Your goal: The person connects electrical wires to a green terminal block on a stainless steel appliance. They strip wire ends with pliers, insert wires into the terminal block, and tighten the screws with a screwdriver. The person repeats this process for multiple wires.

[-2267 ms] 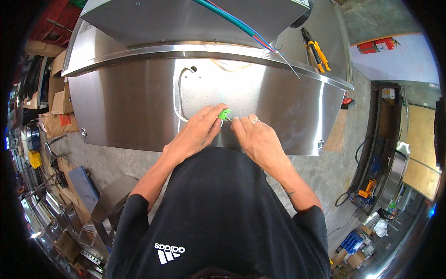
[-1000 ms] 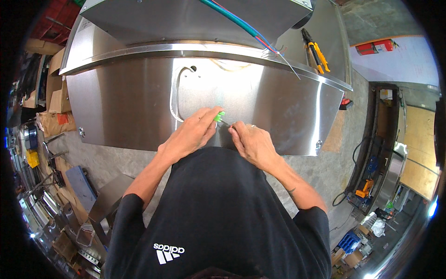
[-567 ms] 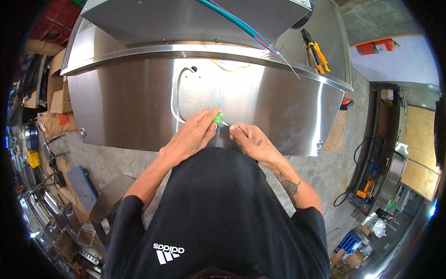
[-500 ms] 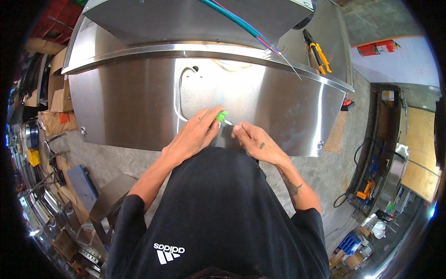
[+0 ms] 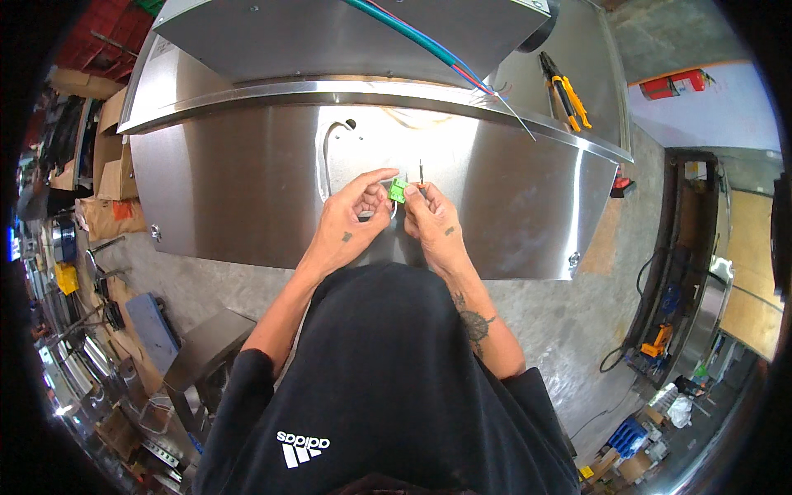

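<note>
A small green terminal block [image 5: 398,190] sits between my two hands, over the steel panel. My left hand [image 5: 353,216] pinches it from the left side, the index finger stretched along its top. From the right, the thumb of my right hand [image 5: 432,224] rests against it. That same hand also holds a small screwdriver [image 5: 421,175], its thin shaft pointing away from me and its handle mostly hidden by the fingers. A short white wire [image 5: 394,211] shows below the block. The white cable [image 5: 322,161] comes out of a hole in the panel and runs down behind my left hand.
The brushed steel panel [image 5: 239,181] has a raised lip at its far side. On the ledge beyond lie pliers with yellow-and-black handles [image 5: 569,99]. A green-sleeved cable [image 5: 412,40] with loose wire ends hangs over the lip. A grey metal box [image 5: 330,41] stands behind.
My right hand has come left and up to the terminal block, and the screwdriver now points away from me. The block has turned in my left fingers and moved slightly away from me.
</note>
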`<state>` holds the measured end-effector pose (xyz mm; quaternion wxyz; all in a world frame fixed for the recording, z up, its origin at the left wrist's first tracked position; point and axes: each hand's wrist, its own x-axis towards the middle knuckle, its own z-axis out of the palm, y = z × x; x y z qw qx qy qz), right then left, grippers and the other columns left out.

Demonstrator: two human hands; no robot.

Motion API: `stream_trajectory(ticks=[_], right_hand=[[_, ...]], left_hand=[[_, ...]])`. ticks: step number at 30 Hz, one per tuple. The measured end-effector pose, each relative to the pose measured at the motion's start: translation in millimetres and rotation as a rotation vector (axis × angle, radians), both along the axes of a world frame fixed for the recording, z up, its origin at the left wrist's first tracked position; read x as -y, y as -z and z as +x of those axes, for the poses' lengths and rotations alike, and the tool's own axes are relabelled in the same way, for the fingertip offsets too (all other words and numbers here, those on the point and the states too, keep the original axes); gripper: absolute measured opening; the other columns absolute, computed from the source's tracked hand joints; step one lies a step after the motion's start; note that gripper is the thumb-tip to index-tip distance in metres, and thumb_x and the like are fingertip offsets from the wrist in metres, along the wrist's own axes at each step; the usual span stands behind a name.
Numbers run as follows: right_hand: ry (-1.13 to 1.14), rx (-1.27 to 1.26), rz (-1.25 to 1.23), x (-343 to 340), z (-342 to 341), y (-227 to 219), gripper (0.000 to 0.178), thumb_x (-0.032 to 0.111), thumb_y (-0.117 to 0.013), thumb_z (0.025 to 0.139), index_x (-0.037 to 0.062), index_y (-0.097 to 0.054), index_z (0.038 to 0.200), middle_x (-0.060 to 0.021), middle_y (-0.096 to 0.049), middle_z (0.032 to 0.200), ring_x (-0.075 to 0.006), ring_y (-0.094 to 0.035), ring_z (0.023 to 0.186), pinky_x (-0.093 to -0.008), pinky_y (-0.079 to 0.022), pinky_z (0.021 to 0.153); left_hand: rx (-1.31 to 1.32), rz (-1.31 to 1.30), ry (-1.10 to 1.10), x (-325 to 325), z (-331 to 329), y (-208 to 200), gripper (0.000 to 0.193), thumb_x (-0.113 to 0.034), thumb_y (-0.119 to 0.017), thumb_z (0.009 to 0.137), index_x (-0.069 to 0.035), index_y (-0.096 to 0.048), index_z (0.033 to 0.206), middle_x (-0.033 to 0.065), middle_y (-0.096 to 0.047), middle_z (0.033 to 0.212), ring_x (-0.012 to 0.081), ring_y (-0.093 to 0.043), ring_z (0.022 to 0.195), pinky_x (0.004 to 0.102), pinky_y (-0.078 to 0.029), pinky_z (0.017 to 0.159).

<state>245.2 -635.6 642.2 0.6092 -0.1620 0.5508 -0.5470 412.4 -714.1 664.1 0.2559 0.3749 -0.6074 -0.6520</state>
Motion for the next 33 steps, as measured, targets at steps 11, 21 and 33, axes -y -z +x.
stream_trajectory(ticks=[11,21,33], right_hand=[[0.086,-0.121,0.016,-1,12,-1,0.027,0.029,-0.062,0.117,0.003,-0.061,0.121,0.0075,-0.05,0.082,-0.0014,-0.039,0.065,-0.0228,-0.03,0.057],[0.086,0.095,-0.003,5,7,-10,0.023,0.03,-0.062,0.117,0.0084,-0.057,0.111,0.0079,-0.046,0.083,-0.0016,-0.035,0.064,-0.0235,-0.032,0.057],[0.195,0.183,0.022,8,13,-14,0.026,0.032,-0.064,0.116,0.0113,-0.057,0.102,0.0078,-0.044,0.081,-0.002,-0.034,0.064,-0.0232,-0.032,0.057]], left_hand=[[0.113,-0.137,-0.044,-3,-4,0,0.045,-0.002,-0.076,0.099,-0.003,-0.064,0.142,0.0031,-0.074,0.103,0.0122,-0.07,0.097,0.0321,-0.056,0.093],[0.042,-0.072,-0.119,2,1,2,0.031,-0.006,-0.081,0.101,-0.001,-0.066,0.128,0.0052,-0.076,0.108,0.0105,-0.07,0.099,0.029,-0.056,0.093],[0.188,-0.25,-0.152,-3,0,-1,0.021,-0.008,-0.081,0.099,-0.002,-0.083,0.119,0.01,-0.083,0.111,0.0147,-0.076,0.095,0.0308,-0.059,0.089]])
